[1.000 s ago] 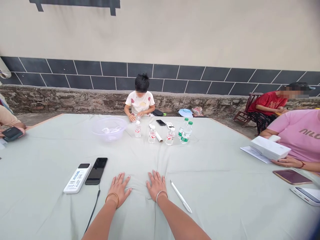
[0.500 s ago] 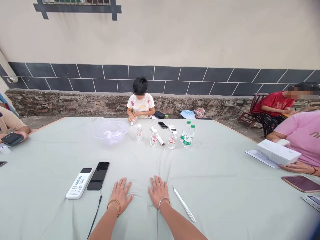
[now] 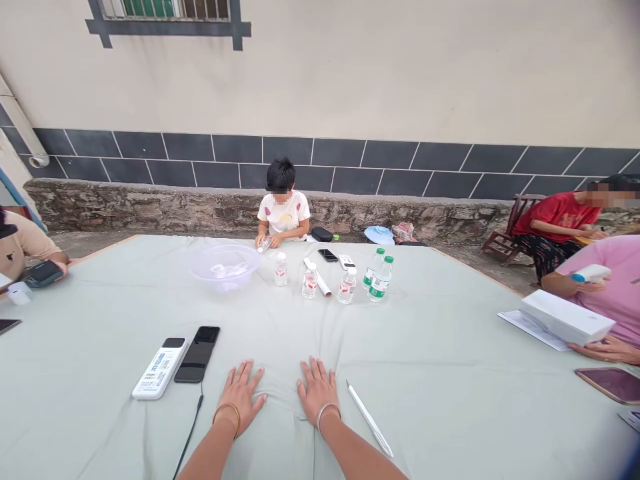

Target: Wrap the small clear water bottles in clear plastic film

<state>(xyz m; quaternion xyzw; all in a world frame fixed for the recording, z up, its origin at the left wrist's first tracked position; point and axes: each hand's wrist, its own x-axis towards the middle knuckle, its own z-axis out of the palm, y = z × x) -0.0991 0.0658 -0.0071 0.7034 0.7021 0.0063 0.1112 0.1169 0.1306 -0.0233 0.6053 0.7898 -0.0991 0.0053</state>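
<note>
Outdoors, from the head view: pale wall (image 3: 375, 87) above two rows of dark tiles (image 3: 290, 150) and a rough stone ledge (image 3: 150, 210), with a barred window (image 3: 170, 8) at upper left. Close by, a broad grey-green tablecloth (image 3: 425, 413), creased between the hands.

Stretches both forearms (image 3: 210, 457) forward from the bottom edge. Rests left hand (image 3: 241, 393) and right hand (image 3: 317, 390) palm down on the tablecloth, apart from each other, fingers spread and pointing away, thumbs on the inner sides; both flat and empty. Wears a gold bangle (image 3: 229, 404) on the left wrist, a silver bangle (image 3: 327, 405) on the right. Just beside the right forearm, white pen (image 3: 369, 419), lying aslant, tip pointing away.

Beyond the left hand, to its left, black phone (image 3: 197, 355) with a cord (image 3: 191, 427) trailing from its near end, and right beside it a white device (image 3: 160, 370).

On the white device, blue print, too small to make out. Farther off, three small bottles (image 3: 309, 283) with white caps and red-marked labels, two green-capped bottles (image 3: 381, 283) with green-and-white labels; wording likewise unreadable. Near these, a purple-tinted basin (image 3: 200, 273) and a white roll (image 3: 324, 285). At far right, a person in pink (image 3: 620, 287) with a hand on a white box (image 3: 567, 317).
</note>
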